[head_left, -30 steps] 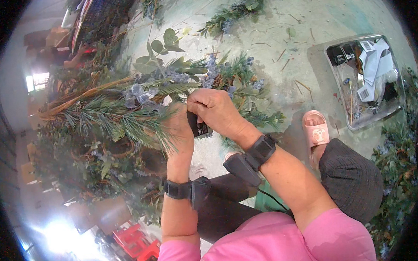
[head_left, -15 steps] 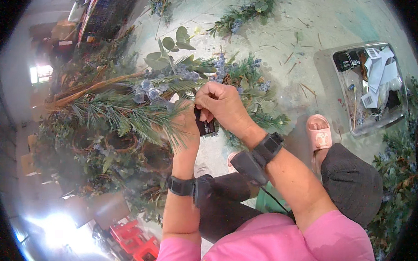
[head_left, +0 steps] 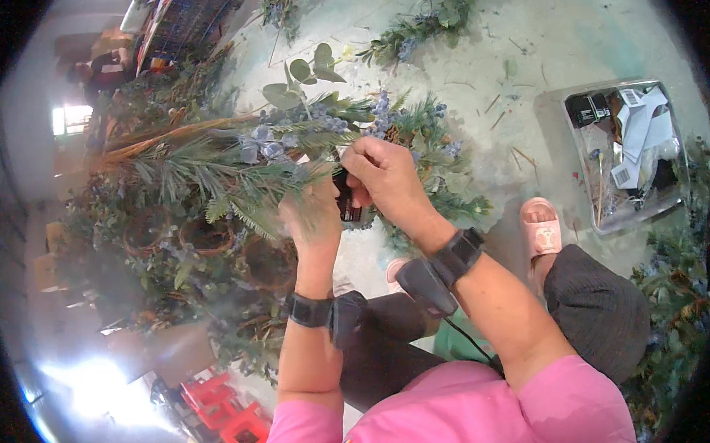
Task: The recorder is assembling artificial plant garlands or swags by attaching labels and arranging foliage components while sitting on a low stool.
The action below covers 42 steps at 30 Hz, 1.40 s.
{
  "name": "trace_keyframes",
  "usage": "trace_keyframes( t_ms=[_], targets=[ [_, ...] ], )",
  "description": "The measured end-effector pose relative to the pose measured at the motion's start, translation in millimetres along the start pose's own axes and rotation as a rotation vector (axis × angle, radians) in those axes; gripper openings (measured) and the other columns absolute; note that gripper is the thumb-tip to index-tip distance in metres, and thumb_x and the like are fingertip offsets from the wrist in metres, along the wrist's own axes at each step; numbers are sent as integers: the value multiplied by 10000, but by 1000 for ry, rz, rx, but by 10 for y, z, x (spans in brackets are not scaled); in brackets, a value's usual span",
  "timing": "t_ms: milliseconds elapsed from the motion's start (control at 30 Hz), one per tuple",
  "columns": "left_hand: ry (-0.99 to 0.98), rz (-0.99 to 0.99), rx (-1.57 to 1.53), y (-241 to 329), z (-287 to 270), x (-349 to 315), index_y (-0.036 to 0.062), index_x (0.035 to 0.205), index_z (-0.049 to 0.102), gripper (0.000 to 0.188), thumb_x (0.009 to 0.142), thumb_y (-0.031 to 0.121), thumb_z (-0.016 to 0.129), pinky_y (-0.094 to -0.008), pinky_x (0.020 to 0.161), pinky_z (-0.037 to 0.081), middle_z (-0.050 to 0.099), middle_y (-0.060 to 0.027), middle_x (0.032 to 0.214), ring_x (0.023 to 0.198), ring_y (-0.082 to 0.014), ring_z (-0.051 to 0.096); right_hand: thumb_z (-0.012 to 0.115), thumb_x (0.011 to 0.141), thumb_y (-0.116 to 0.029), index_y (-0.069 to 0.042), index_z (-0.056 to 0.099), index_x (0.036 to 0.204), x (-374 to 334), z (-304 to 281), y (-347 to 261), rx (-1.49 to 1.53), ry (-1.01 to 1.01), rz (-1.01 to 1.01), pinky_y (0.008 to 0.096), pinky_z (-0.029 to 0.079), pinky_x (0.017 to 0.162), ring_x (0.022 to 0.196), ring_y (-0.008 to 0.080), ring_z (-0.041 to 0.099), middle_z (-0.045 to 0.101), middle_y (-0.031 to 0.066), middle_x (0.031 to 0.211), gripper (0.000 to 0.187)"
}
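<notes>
My left hand [head_left: 314, 212] is closed around a spray of artificial greenery [head_left: 214, 172] with long pine needles, eucalyptus leaves, blue berries and brown twigs. Needles cover part of its fingers. My right hand [head_left: 385, 175] is pinched, thumb against forefinger, right beside the left. Between the two hands shows a black card tag [head_left: 348, 204] with pale print; my right fingers are at its edge. A small white piece shows at the right fingertips, too small to name. More greenery with blue berries [head_left: 441, 150] extends behind the right hand.
At the right, a clear plastic tub [head_left: 601, 220] holds white labels and black packs. Heaped wreaths [head_left: 204, 239] lie on the left; more greenery [head_left: 672, 299] lies at the right edge. A red stool [head_left: 243, 430] stands lower left. A person [head_left: 108, 72] is at the far upper left.
My left hand and the greenery have shifted slightly; the right hand stays pinched and has moved a little to the right. A person has come into sight at the upper left.
</notes>
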<state>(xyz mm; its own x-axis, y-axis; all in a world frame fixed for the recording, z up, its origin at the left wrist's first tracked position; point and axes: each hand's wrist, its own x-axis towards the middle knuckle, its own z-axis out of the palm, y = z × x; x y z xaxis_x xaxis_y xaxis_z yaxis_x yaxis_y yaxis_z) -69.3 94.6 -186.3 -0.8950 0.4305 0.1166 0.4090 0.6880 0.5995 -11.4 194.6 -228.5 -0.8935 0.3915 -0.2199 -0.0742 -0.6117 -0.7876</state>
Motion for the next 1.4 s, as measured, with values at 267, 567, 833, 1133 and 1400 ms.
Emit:
trace_keyframes(
  t_ms=[267, 567, 833, 1133, 1400],
  targets=[
    [40, 2, -173, -124, -60, -1, 10, 828, 614, 198, 855, 165, 493, -238, 392, 341, 503, -12, 557, 421, -79, 447, 634, 768, -337, 20, 578, 690, -219, -214, 476, -589, -199, 163, 313, 451, 520, 588, 145, 579, 569, 120, 611, 370],
    [-110, -150, -410, -62, -276, -33, -1, 728, 551, 178, 809, 157, 549, -257, 410, 355, 503, -34, 538, 428, -91, 457, 605, 790, -170, -43, 548, 796, -423, -26, 336, 101, 55, 340, 256, 441, 481, 550, 136, 557, 570, 46, 683, 139],
    [-148, -171, -518, -164, -367, -50, -9, 771, 581, 150, 799, 135, 549, -261, 431, 373, 516, -56, 552, 431, -99, 457, 503, 795, -87, 4, 582, 793, -565, 187, -1, -245, 170, -177, 231, 371, 426, 465, 86, 488, 539, 31, 583, 121],
    [-85, 144, -269, -175, -371, -149, -33, 909, 577, 207, 835, 149, 512, -359, 535, 428, 568, -196, 649, 558, -279, 561, 523, 770, -120, -6, 560, 799, -165, 316, -57, -722, -207, -211, 280, 415, 452, 482, 128, 532, 552, 50, 576, 124],
    [-37, 117, -197, -174, -481, -162, -33, 784, 544, 178, 813, 140, 516, -413, 594, 436, 546, -243, 662, 693, -414, 546, 570, 800, -154, -31, 541, 830, 1, 196, -38, -758, -228, 26, 247, 409, 462, 508, 117, 545, 568, 38, 656, 130]
  ],
)
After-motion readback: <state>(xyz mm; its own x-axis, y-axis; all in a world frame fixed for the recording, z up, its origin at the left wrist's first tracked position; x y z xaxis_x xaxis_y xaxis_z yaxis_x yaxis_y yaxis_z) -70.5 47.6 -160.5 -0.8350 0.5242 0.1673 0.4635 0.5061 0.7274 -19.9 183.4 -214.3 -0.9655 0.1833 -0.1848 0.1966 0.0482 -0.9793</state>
